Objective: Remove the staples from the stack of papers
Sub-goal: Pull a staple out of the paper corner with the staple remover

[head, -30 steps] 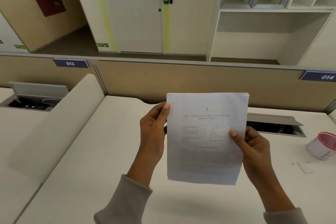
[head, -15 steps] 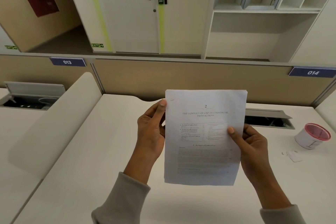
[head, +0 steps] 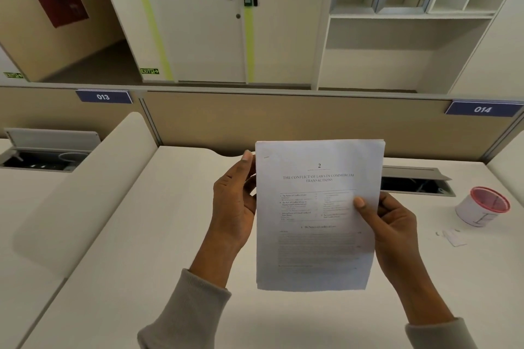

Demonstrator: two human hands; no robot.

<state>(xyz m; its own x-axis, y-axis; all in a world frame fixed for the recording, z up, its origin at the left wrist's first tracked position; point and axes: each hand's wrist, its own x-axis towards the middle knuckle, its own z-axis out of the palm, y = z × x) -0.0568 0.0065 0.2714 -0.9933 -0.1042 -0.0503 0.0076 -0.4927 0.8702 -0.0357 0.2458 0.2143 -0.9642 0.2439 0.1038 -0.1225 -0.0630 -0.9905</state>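
1. I am holding the stack of papers (head: 317,215) upright in the air above the middle of the tabletop (head: 119,249), printed title page toward me, clear of the surface.
2. My left hand (head: 234,207) clasps the sheets at their left edge, thumb tip near the top corner; my right hand (head: 392,231) pinches the right edge, thumb pressed on the page at mid-height.
3. A single staple (head: 266,157) shows as a short dark slanted mark in the top left corner of the front sheet, just beside my left thumb.
4. By my reading, this is the inspection step: the staple is found but not yet lifted.
5. The next move calls for a fingernail or a tool worked under the staple, with the other hand steadying that corner; I see no staple remover anywhere.
6. Near the right edge of the tabletop stands a small white cup (head: 482,207) with a red rim, with paper scraps (head: 453,236) lying just in front of it.
7. An open cable tray (head: 416,183) sits along the back edge behind the pages; nothing blocks the corner itself.
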